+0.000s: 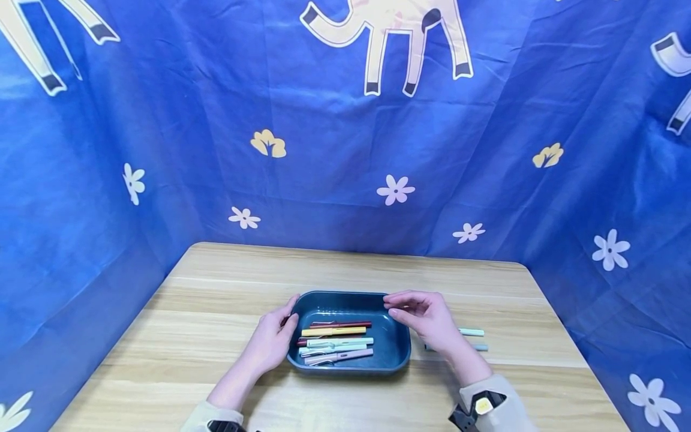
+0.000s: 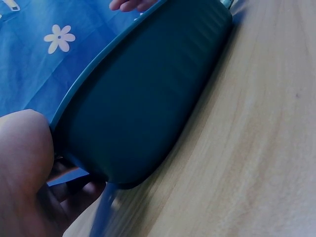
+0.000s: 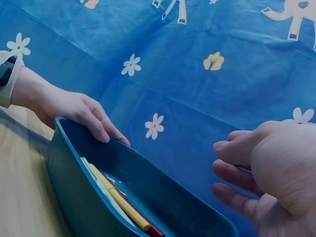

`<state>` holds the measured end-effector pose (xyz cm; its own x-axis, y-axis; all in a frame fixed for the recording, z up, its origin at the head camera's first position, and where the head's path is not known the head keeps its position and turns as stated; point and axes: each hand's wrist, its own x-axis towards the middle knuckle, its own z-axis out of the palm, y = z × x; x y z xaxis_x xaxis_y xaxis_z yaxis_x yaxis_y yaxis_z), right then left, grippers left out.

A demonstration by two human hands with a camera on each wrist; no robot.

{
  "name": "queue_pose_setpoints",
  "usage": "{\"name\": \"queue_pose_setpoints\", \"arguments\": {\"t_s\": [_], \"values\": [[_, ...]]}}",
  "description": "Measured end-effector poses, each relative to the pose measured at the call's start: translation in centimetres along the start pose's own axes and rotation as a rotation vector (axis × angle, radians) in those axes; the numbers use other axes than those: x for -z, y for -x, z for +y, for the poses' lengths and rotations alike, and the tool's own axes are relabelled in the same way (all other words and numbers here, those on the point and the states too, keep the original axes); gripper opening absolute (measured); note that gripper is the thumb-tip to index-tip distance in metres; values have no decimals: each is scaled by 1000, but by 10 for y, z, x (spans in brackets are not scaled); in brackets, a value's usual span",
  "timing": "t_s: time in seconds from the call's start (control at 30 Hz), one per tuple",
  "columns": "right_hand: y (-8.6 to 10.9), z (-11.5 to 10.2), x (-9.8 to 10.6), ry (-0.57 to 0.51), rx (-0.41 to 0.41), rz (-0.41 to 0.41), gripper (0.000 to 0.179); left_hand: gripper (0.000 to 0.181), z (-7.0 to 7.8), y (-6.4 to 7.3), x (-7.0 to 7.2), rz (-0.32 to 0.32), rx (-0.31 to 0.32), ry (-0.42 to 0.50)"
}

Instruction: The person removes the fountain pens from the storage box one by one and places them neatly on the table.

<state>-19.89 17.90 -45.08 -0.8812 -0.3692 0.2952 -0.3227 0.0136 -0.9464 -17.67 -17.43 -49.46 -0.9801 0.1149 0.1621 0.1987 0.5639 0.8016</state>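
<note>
In the head view, we see a pale wood-grain counter [image 1: 216, 288] with rounded far corners filling the lower part of the frame. Blue cloth [image 1: 335, 153] hangs behind it and along both sides, creased and printed with white flowers [image 1: 396, 191], yellow motifs [image 1: 268, 144] and, at the top, white animals [image 1: 396, 15] with dark hooves.

The dark teal tray [image 1: 351, 370] is at lower centre. Inside, mostly towards its left half, we find a yellow pen [image 1: 335, 331] among dark red, mint and lilac ones, lying roughly side by side. Right of the tray, a mint pen [image 1: 472, 332] and a blue pen [image 1: 479, 347] lie on the counter, partly hidden by the right forearm. Any lettering on the pens is too small for us to read.

Of the two hands, the left hand [image 1: 272, 338] grips the tray's left end, thumb over the rim. The right hand [image 1: 423, 312], beside the upper right corner, has its fingers loosely bent and apart, holding nothing; the right wrist view shows it clear of the rim.
</note>
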Motion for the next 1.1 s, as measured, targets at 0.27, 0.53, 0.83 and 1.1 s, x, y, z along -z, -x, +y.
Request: {"name": "queue_pose_setpoints", "arguments": {"t_s": [0.27, 0.53, 0.83, 1.1], "values": [[-7, 3, -10, -10, -4, -26, 22, 50, -2, -1, -1, 2, 1, -2], [-13, 7, -19, -23, -40, -28, 24, 50, -1, 0, 0, 6, 2, 2], [-24, 16, -34, -11, -53, -41, 25, 50, -3, 1, 0, 14, -8, -17], [-29, 18, -45, 49, -153, -43, 26, 50, -3, 0, -1, 5, 10, -3]]}}
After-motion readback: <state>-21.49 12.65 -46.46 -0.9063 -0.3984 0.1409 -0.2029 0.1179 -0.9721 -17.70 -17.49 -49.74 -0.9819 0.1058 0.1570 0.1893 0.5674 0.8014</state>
